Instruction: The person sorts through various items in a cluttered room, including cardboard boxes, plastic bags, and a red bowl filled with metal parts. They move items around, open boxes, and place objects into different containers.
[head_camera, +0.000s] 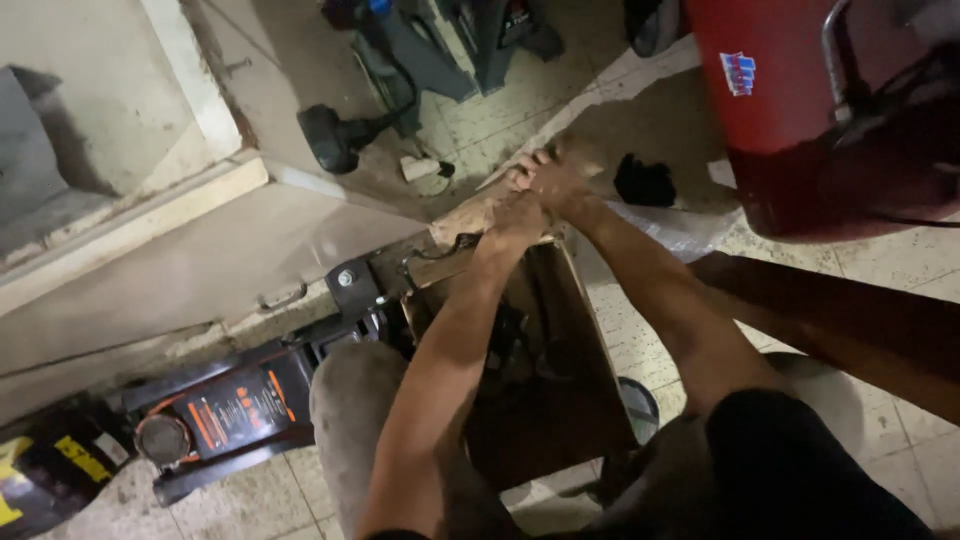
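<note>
**A:** Hands first. Where are they?

**B:** Both meet at the far end of an open cardboard box (545, 400) that stands on the tiled floor (900, 450) between the person's knees. The left hand (516, 222) is closed over the box's far flap (470, 215), fingers curled down on the cardboard. The right hand (552, 182) lies just beyond it, touching the left, fingers spread flat on the same flap's far edge.

**A:** So is the right one gripping?

**B:** It looks more pressed than clamped; I cannot tell whether the fingers wrap underneath.

**A:** What's inside the box?

**B:** Dark shapes, too dim to name.

**A:** And around it?

**B:** On the near left, a black and orange floor jack (225, 410) lies low on the floor, its front end just beside the box's left wall. Far left, a beige cabinet (200, 250) with a small metal handle. Beyond that, a black mallet (335, 138) on the floor and a small white object (420, 168) near it. To the right of the hands, a black cloth (643, 183) rests on clear plastic sheeting (680, 228). A big red tank (790, 110) fills the far right corner.
</note>
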